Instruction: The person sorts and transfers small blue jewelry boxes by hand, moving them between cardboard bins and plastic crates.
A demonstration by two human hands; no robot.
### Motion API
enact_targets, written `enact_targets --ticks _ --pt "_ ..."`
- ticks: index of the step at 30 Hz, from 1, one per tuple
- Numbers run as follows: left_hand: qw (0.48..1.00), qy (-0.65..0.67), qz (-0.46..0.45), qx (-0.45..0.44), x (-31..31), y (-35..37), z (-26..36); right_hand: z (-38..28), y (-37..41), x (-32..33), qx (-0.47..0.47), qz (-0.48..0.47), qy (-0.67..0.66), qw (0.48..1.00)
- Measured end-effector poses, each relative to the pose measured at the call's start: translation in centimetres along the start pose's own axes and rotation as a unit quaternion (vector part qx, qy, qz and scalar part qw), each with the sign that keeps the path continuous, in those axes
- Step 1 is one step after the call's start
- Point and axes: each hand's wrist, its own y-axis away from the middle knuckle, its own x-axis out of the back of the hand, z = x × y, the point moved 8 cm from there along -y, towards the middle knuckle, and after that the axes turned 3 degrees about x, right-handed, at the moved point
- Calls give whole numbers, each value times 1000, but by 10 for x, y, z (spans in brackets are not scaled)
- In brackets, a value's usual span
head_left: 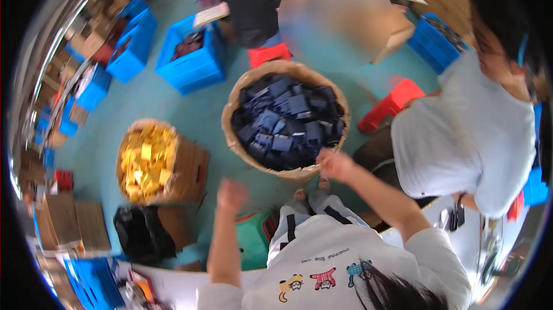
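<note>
A large round-topped cardboard bin (231, 140) stands in front of my feet, heaped with dark blue-black flat pieces (282, 120) that look like small boxes or pouches. My right hand (336, 165) is at the bin's near right rim with its fingers curled in; I cannot make out what, if anything, is between them. My left hand (232, 196) hangs in the air to the left of my body, smeared by motion, so its fingers do not show. To its left is a cardboard box (193, 166) full of shiny gold pieces (147, 157).
A seated person in a grey shirt (461, 131) is close on my right, beside a red stool (391, 103). Blue crates (193, 71) stand ahead. A black bag (141, 232) and a green container (253, 241) are at lower left. Another person (252, 5) sits beyond the bin.
</note>
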Motion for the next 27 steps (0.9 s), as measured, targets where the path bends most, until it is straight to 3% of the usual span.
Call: enact_targets --ticks 1,3,4,5,6,7,8,9,10,11,13,15,16,17,18,19,20,21,22,23,24,25,27 --pt "994 -39 44 -88 -53 -5 75 -66 28 -53 52 47 52 996" --pt "953 -138 66 -260 -178 26 210 -178 50 -146 174 -78 115 975" --pt "919 -187 48 -343 -238 55 270 -224 82 -193 224 -133 82 962" --pt "874 -237 30 -422 -297 94 321 -274 118 -230 358 -181 41 915" --pt "822 -280 20 -495 -352 138 360 -324 140 -262 382 -324 68 863" --pt "759 -325 21 -564 -404 181 385 -353 186 -287 444 -349 125 815" --pt "679 -370 27 -633 -449 221 394 -381 232 -311 507 -368 171 761" --pt "492 -488 92 -715 -499 260 373 -393 269 -318 642 -293 112 700" --pt "241 -580 254 -736 -525 283 352 -363 282 -334 684 -258 112 673" --pt "116 -581 258 -763 -530 290 323 -340 291 -348 730 -223 111 636" --pt "-57 -528 271 -803 -512 294 276 -345 261 -316 729 -316 235 561" --pt "-139 -551 362 -739 -448 265 246 -282 186 -294 728 -65 337 594" --pt "-159 -627 456 -612 -390 230 236 -252 135 -284 647 -23 439 623" --pt "-152 -740 524 -394 -320 183 231 -211 71 -254 444 -59 348 824" --pt "-64 -837 500 -212 -244 142 220 -178 20 -215 349 -66 388 851" --pt "232 -877 389 -161 -137 108 187 -141 -18 -175 339 -63 435 832" --pt "452 -787 413 -69 -26 110 122 -103 -40 -140 306 -66 459 832" --pt "666 -583 460 -70 54 120 40 -61 -58 -100 217 -76 449 863" --pt "733 -507 453 -26 79 130 -23 -21 -71 -55 109 -42 423 899" --pt "784 -427 451 21 103 142 -88 10 -69 -24 34 -20 429 902" --pt "732 -472 487 72 130 167 -143 37 -71 13 -3 -6 450 893" --pt "728 -332 550 240 100 182 -168 52 -68 34 27 -2 532 846" --pt "712 -331 572 237 102 218 -201 91 -63 81 -97 27 540 836"
